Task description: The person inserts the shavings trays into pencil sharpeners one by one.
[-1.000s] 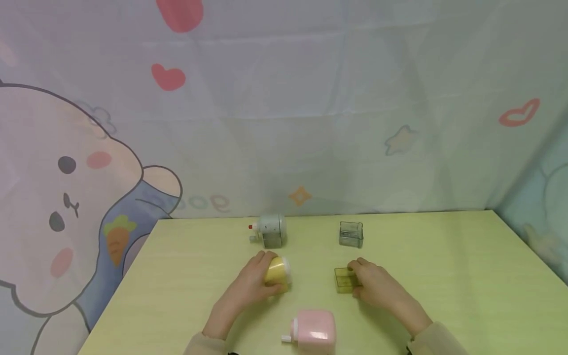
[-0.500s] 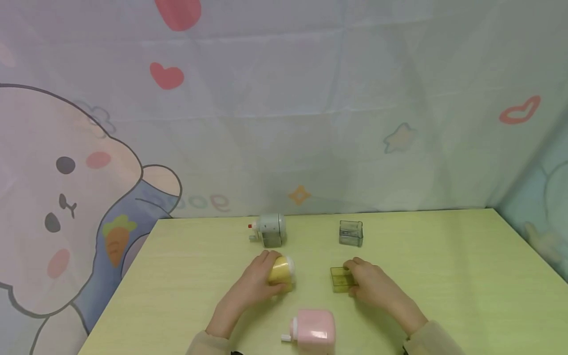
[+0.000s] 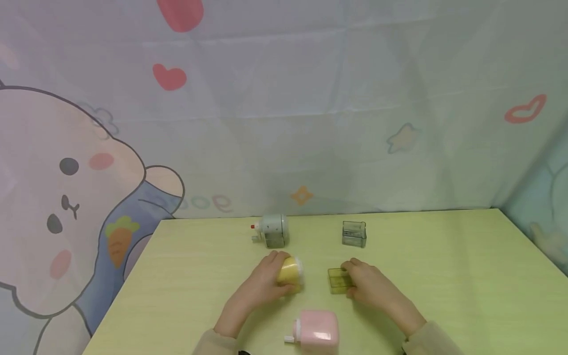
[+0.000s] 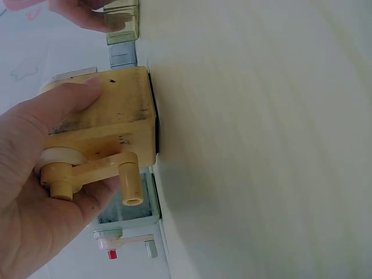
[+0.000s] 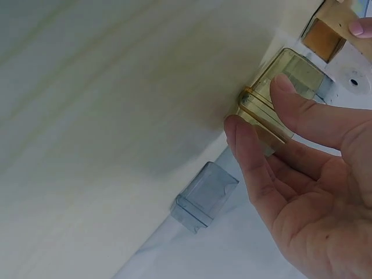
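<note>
My left hand (image 3: 263, 280) grips a yellow crank pencil sharpener (image 3: 288, 270) from its left side. In the left wrist view the thumb lies on the body of the sharpener (image 4: 119, 102), and its crank handle (image 4: 131, 183) points toward the camera. My right hand (image 3: 373, 285) pinches a clear yellow shavings drawer (image 3: 336, 281) by its right end. Thumb and fingers sit on opposite sides of the drawer (image 5: 293, 65) in the right wrist view. A small gap separates drawer and sharpener. In that view a dark square opening (image 5: 323, 40) shows on the sharpener.
Behind my left hand stands a grey crank sharpener (image 3: 275, 230). A clear grey shavings drawer (image 3: 354, 234) lies at the back, right of it. A pink sharpener (image 3: 318, 328) with a white crank is near the front, between my forearms. A printed cloth (image 3: 284, 123) hangs behind the table.
My left hand has moved right with the yellow sharpener, and my right hand has shifted slightly left with the yellow drawer. The gap between them has narrowed.
</note>
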